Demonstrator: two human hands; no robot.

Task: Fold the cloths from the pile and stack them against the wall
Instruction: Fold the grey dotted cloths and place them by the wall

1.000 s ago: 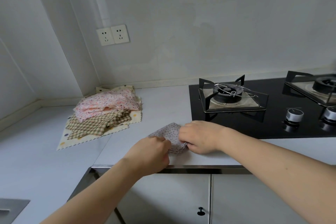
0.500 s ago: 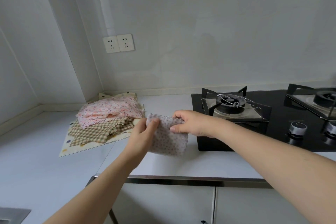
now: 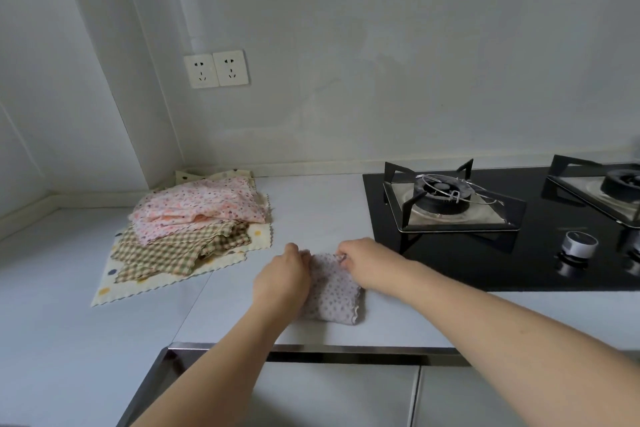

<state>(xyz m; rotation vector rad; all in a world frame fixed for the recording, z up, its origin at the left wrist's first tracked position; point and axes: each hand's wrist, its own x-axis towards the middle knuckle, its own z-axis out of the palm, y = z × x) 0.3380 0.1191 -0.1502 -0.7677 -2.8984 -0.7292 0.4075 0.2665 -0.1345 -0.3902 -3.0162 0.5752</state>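
Looking down from the head camera, you've got both hands on a small lilac dotted cloth (image 3: pixel 332 291) that's folded into a compact rectangle and lying flat on the pale tabletop (image 3: pixel 311 211), close to the front edge. Your left hand (image 3: pixel 282 279) covers the cloth's left side with fingers curled over its far left corner, gripping it. Your right hand (image 3: pixel 367 265) pinches the far right corner, fingertips bunched on the fabric edge. The near edge of the cloth has a wavy trim and sits free of either hand.

Off to the left, back in the corner by the wall, is the pile of cloths (image 3: pixel 187 236): a pink floral cloth (image 3: pixel 204 208) on top, a tan gingham cloth (image 3: pixel 180 250) under it, and a cream polka-dot cloth (image 3: pixel 114 288) spread flat at the bottom. That pile is well apart from the one you're holding.

To your right sits a black glass gas hob (image 3: pixel 450 263), with a burner (image 3: pixel 446 198), and a silver knob (image 3: pixel 578 244). A double wall socket (image 3: pixel 216 69) is mounted above the pile.
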